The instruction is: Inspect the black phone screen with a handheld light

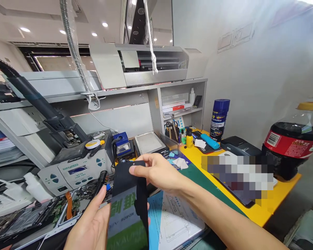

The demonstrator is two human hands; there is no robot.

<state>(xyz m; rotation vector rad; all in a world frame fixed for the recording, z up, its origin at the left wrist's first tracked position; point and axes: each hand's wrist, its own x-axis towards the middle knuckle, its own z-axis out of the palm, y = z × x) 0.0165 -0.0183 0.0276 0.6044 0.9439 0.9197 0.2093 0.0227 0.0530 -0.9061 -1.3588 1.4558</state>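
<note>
A dark, glossy phone [127, 208] stands tilted in front of me, its face mirroring green letters and a green band. My left hand [94, 217] wraps it from the left and below, with fingertips just showing past its right edge. At its top right corner my right hand [156, 170] pinches the edge, thumb on the face and fingers behind. Whether a thin film lies over the face I cannot tell. Beneath it on the bench is a blue and white printed box or booklet [179, 218].
A soldering station [78, 170] stands left, near opened devices with circuit boards [49, 211]. A green mat [206, 187] covers the yellow bench [261, 215]. On the right are a blue spray can [219, 119], a cola bottle [289, 146] and a yellow bottle [189, 140].
</note>
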